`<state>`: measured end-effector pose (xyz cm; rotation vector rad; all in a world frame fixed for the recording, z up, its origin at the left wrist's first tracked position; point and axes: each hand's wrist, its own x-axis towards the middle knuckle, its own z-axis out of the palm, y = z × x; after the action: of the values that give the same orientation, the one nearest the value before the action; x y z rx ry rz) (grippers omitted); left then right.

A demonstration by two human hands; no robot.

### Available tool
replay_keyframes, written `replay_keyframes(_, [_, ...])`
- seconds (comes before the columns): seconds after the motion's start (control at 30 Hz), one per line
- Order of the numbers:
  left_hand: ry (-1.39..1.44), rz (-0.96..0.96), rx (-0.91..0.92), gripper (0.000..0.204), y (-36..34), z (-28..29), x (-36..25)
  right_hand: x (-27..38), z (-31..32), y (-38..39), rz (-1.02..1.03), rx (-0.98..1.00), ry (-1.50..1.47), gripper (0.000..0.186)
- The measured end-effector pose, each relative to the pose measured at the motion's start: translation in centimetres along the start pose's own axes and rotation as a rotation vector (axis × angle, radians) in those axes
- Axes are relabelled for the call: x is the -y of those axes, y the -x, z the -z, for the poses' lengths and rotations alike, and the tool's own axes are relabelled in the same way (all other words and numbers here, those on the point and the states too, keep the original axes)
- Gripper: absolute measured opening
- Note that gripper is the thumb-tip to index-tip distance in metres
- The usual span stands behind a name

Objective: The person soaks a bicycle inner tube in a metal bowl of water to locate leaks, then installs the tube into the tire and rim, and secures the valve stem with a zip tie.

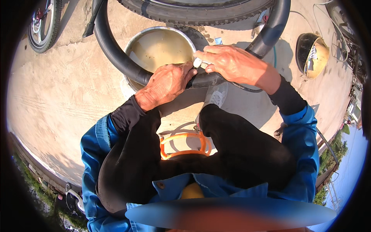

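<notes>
A black inner tube (118,58) arches over a round metal basin (154,46) of cloudy tan water. My left hand (166,83) is closed on the tube at the basin's near right, thumb raised on top. My right hand (237,65) grips a small whitish object (198,62) just above the tube, close to my left thumb; I cannot make out exactly what it is. A thin dark line (247,88) curves below my right hand.
A tyred wheel (193,15) lies beyond the tube, another bicycle wheel (43,31) at upper left, a dark-and-tan container (320,58) at right. Cables and tools lie on the concrete (62,96). An orange stool (166,147) is between my legs.
</notes>
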<state>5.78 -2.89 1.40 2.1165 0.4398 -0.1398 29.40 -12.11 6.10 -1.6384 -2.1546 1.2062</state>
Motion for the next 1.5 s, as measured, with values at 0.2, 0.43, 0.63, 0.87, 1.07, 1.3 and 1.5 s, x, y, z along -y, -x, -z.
replay_keyframes(0.2, [-0.080, -0.081, 0.033, 0.026, 0.7, 1.4, -0.6, 0.6, 1.9, -1.2, 0.103, 0.092, -0.030, 0.041])
replay_keyframes(0.43, [-0.031, -0.099, 0.027, 0.027, 1.4, 2.1, -0.7, 2.3, 3.9, -2.1, 0.085, 0.229, 0.033, 0.028])
replay_keyframes(0.63, [-0.037, -0.146, 0.031, 0.023, 2.0, 3.0, -0.9, 3.3, 4.4, -2.7, 0.190, 0.192, 0.106, 0.018])
replay_keyframes(0.87, [-0.032, -0.189, -0.068, 0.023, 2.8, 2.6, -0.2, 3.4, 4.3, -3.2, 0.179, 0.183, 0.108, 0.015])
replay_keyframes(1.07, [-0.166, -0.118, -0.030, 0.026, 3.4, 2.3, 0.0, 2.3, 2.4, -3.5, -0.254, 0.309, -0.508, 0.035])
replay_keyframes(1.3, [-0.219, -0.121, -0.053, 0.024, 3.3, 2.6, 0.2, 4.8, -0.8, -2.8, -0.411, -0.196, -0.539, 0.018])
replay_keyframes(1.5, [-0.149, -0.003, -0.036, 0.022, 3.5, 2.4, 1.9, 1.6, 2.9, 5.4, -0.518, -0.462, -0.925, 0.014])
